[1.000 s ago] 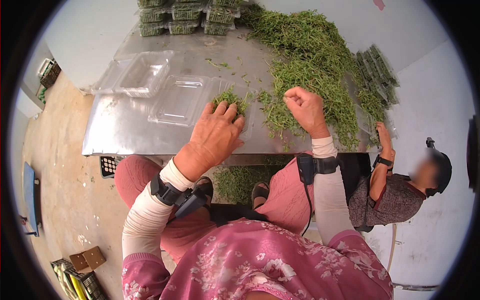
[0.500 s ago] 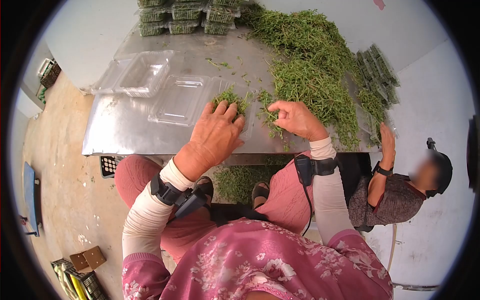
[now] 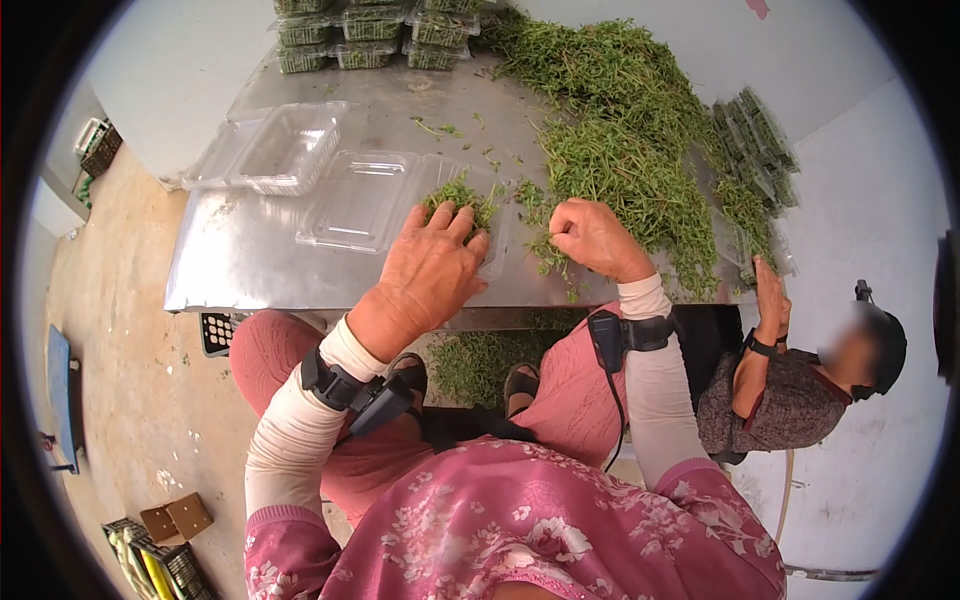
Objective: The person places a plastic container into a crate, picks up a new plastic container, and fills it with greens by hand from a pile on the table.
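Observation:
My left hand [image 3: 436, 262] lies palm down, fingers spread, over green sprigs [image 3: 462, 192] in the base of an open clear plastic box; the box's flat lid [image 3: 362, 200] extends to the left. My right hand [image 3: 598, 240] is closed at the near left edge of the big heap of green sprigs [image 3: 640, 150]. Its fingertips are curled in, and anything inside them is hidden. A few loose sprigs [image 3: 545, 255] lie on the metal table beside it.
Another open clear box [image 3: 292, 150] sits at the table's [image 3: 230, 250] left. Stacks of filled boxes [image 3: 370, 35] stand at the back, more [image 3: 755, 145] at the right. A co-worker [image 3: 790, 400] sits at the right edge. Below left is a crate [image 3: 215, 332].
My right hand's fingers have curled in more, and the hand has shifted slightly. My left hand has stayed in place. The co-worker's hands have come together.

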Demonstrator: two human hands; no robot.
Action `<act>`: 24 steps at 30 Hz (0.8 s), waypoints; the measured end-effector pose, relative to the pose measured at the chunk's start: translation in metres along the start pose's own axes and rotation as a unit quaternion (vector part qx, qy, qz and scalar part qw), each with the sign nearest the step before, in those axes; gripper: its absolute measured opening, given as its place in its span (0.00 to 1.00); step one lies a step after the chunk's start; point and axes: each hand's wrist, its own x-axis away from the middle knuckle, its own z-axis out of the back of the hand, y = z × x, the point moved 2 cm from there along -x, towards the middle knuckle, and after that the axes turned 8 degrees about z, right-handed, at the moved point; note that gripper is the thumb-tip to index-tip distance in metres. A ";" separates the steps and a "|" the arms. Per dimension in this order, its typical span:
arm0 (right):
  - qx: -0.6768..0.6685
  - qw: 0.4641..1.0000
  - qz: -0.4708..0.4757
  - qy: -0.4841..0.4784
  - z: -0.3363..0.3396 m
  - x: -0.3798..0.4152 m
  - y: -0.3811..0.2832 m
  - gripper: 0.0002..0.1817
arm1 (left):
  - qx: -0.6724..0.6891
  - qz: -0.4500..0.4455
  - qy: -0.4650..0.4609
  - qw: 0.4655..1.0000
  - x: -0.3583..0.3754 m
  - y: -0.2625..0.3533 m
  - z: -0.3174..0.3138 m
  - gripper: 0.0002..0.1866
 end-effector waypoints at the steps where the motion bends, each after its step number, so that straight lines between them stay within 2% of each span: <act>1: -0.028 0.999 -0.040 -0.007 0.003 0.001 0.000 0.06 | 0.005 0.008 -0.025 1.000 -0.001 0.001 0.004 0.27; 2: -0.055 0.995 -0.080 -0.013 0.004 0.001 -0.001 0.05 | 0.009 0.015 -0.050 0.999 -0.001 0.001 0.006 0.28; 5: -0.068 0.993 -0.067 0.063 0.010 0.000 -0.006 0.04 | 0.010 0.014 -0.051 0.999 -0.002 0.000 0.005 0.28; 11: -0.120 0.979 -0.096 0.131 0.012 -0.003 0.007 0.07 | 0.025 0.003 -0.004 1.000 0.002 -0.001 0.005 0.31; 14: -0.222 0.958 -0.105 0.147 0.015 -0.007 0.004 0.06 | 0.035 -0.010 0.034 0.999 0.003 -0.001 0.009 0.32; 17: -0.258 0.947 -0.088 0.168 0.020 -0.012 -0.006 0.06 | 0.063 -0.021 0.062 0.996 0.002 -0.003 0.014 0.32; 20: -0.291 0.934 -0.100 0.184 0.027 -0.018 -0.018 0.06 | 0.111 -0.032 0.128 0.985 0.000 -0.005 0.022 0.26; 23: -0.351 0.913 -0.089 0.188 0.028 -0.028 -0.030 0.05 | 0.170 0.016 0.168 0.971 -0.003 -0.015 0.032 0.18; 24: -0.359 0.911 -0.083 0.184 0.027 -0.032 -0.036 0.05 | 0.181 0.031 0.211 0.960 -0.004 -0.020 0.035 0.15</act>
